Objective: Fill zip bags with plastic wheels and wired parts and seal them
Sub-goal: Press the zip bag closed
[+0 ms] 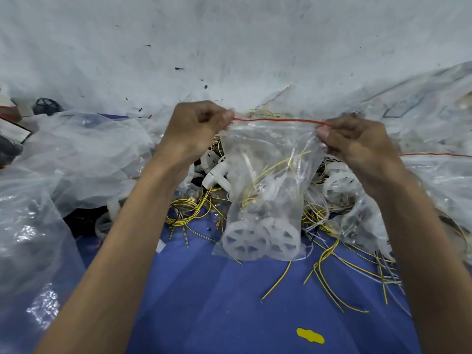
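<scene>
Red zip strip of the clear zip bag is taut over the blue bench. Fingers of my left hand pinch its 9 o'clock corner, my right hand its 3 o'clock corner. White wheels sit at 6 o'clock inside, with yellow wires above. The strip looks closed.

Blue surface: loose wires, yellow scrap.

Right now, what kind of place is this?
Probably a packing workbench in a small workshop: loose yellow wires and white plastic wheels are heaped on the blue surface, with a filled zip bag and more clear bags around.
</scene>
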`<state>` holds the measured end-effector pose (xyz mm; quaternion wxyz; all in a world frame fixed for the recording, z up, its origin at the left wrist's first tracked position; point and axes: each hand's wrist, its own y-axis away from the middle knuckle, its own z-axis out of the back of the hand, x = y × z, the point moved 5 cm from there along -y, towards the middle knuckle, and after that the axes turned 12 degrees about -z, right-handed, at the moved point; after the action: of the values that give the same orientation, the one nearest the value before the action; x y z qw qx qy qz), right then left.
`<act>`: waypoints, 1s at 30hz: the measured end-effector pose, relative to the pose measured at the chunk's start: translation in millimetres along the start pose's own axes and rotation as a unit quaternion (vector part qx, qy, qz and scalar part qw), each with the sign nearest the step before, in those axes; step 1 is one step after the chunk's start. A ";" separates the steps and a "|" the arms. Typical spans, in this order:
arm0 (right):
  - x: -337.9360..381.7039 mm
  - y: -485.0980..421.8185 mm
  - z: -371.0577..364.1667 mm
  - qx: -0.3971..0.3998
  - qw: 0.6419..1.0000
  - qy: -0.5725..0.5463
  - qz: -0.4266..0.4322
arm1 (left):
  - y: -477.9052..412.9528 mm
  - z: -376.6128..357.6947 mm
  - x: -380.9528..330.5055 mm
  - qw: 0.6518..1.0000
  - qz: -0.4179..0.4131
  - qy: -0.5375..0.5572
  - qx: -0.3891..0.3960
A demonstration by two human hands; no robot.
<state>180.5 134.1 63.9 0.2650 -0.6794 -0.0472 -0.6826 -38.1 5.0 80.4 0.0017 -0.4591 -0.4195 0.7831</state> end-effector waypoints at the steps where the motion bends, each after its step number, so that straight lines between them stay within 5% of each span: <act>1: 6.1 0.7 2.4 -0.016 0.999 -0.012 0.033 | -2.2 4.0 -5.2 0.999 -0.029 -0.010 -0.032; 4: 15.0 0.9 4.6 -0.038 0.995 -0.034 0.091 | -4.2 8.3 -9.7 0.994 -0.069 -0.026 -0.082; 8: -2.3 -3.3 1.5 -0.012 0.999 0.030 0.000 | 2.9 -6.8 10.0 0.998 0.028 -0.012 0.050; 16: -13.3 -4.1 3.3 0.013 0.995 0.082 -0.047 | 5.3 -4.0 25.5 0.986 0.069 -0.073 0.136; 24: 29.7 7.2 13.0 -0.066 0.990 0.096 0.085 | -3.4 12.1 -24.2 0.988 -0.093 -0.122 -0.022; 30: 38.1 10.8 10.9 -0.096 0.982 0.110 0.121 | -1.6 15.8 -34.0 0.982 -0.107 -0.154 -0.018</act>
<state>197.3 118.2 97.8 0.2826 -0.6235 0.1307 -0.7172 -30.4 -17.6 109.4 0.0128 -0.2854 -0.4758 0.8319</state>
